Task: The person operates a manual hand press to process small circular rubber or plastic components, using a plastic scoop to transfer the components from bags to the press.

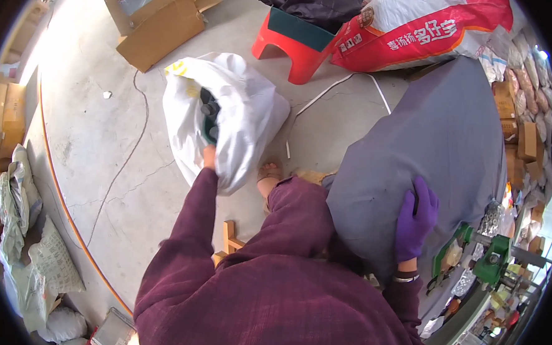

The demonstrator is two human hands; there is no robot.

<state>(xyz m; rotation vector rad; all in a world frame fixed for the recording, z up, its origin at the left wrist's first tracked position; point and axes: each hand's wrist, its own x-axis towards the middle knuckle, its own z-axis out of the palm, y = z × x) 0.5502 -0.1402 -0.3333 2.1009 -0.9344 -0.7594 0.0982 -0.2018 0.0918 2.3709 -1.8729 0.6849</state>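
Observation:
My left hand (209, 156) reaches down into a white plastic bag (251, 111) standing on the floor. Its fingers are hidden or blurred at the bag's mouth, so whether they hold anything does not show. Dark green and blackish rounded shapes (209, 116) show in the opening just beyond the wrist; their kind is unclear. On my right hand (417, 218) is a purple glove. That hand lies on a large grey cloth-covered surface (436, 133) with its fingers stretched out, holding nothing that shows.
Ahead stand an open cardboard box (159, 32), a red stool (298, 52) with dark fabric on it, and a red-and-white sack (424, 24). Green clamp-like metal parts (493, 261) are at the right. An orange hose (65, 208) runs along the left floor, beside sacks (53, 259).

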